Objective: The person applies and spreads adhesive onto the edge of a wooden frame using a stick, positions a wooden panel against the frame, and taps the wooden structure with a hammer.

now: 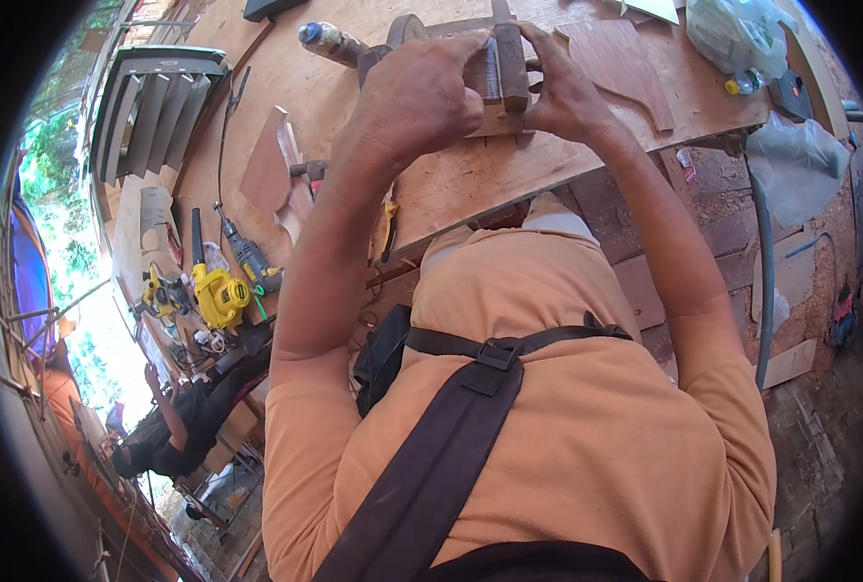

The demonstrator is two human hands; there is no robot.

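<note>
Head view, looking down past an orange shirt and a dark chest strap to a plywood workbench (509,170).

Left hand (417,97): clenched over the near side of a small wooden clamp block (509,68) that stands on the bench top close to its front edge. Knuckles up, fingers wrapped on the block's left part.

Right hand (567,92): fingertips pressed on the right face of the same block; it looks like a pinch grip, though the thumb is hidden behind the wood. A threaded screw (493,70) runs through the block between the two hands.

Around it: a cut plywood shape (625,68) lies just right of the hands; a glue bottle (330,41) lies to the left, near the left wrist; clear plastic bags (781,145) hang at the bench's right end. Yellow power tools (220,291) and a drill (247,254) sit on a lower surface to the left, well apart. Another person in dark clothes (184,422) crouches at lower left.

Risks, as judged:
- Block sits near the bench edge; uneven push from either hand could tip it off.
- Fingertips lie close to the screw and the joint; a slip could pinch them.
- Bottle near the left forearm could be knocked and roll.
</note>
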